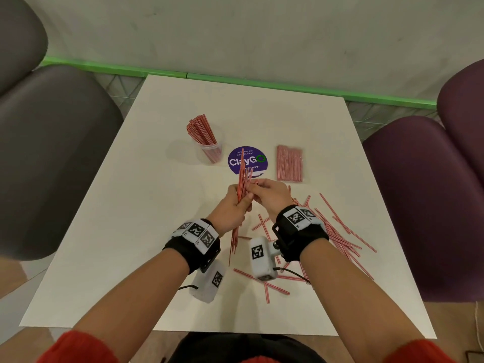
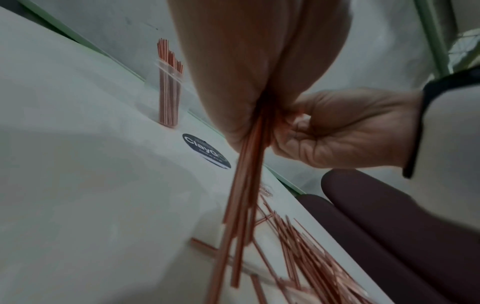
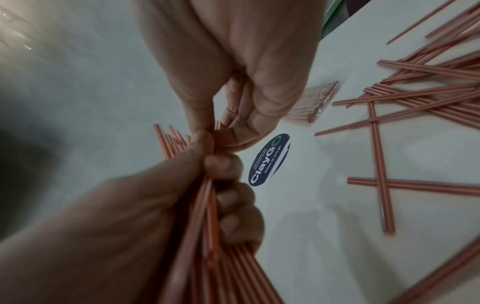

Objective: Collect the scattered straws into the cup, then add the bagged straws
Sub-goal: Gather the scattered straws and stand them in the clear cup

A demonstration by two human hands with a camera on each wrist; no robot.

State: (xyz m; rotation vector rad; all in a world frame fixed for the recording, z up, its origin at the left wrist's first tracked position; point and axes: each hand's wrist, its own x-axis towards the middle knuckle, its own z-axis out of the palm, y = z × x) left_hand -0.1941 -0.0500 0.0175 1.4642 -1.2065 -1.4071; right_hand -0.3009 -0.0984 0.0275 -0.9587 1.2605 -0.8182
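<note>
At frame centre, the left hand [image 1: 231,205] clenches a bundle of thin red-striped paper straws [image 1: 239,205]; the right hand [image 1: 269,195], touching beside it, pinches the bundle's upper part.

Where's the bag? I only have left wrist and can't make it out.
Observer: The bag lies flat on the table, just right of the sticker, apart from the cup.
Operator: Is the left hand gripping the bundle? The palm blocks me.
Observer: Yes. Right wrist shows the left hand with its fingers curled round the bundle.
Operator: Are the bundle's tops even?
Observer: No. In the head view they stick out above the hands unevenly, and one straw stands well above the rest.
</note>
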